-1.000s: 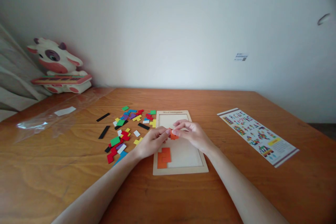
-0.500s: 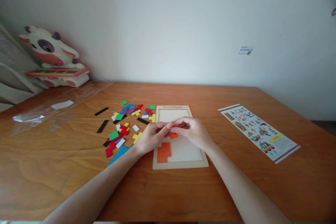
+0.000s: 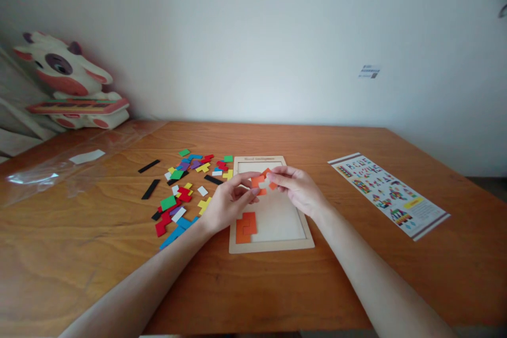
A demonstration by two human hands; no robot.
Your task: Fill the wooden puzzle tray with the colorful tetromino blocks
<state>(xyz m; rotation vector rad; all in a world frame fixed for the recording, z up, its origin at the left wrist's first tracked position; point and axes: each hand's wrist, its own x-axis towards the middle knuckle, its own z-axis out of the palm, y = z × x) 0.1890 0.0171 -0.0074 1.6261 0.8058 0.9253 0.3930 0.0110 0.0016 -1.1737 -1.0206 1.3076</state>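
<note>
A pale wooden frame tray lies on the table with its white inside showing. Orange pieces sit together in its near left corner. Over the tray's upper part, my right hand pinches an orange piece, tilted between thumb and fingers. My left hand is closed with its fingertips on another orange piece, just left of the first. The exact outlines of both pieces are partly hidden by my fingers.
Loose coloured pieces are scattered left of the tray, some by my left forearm. A printed sheet lies to the right. Clear plastic wrapping and a cow toy with a keyboard are at the left.
My hands have moved slightly apart, and more of the orange pieces shows between them. The whole view has shifted a little.
</note>
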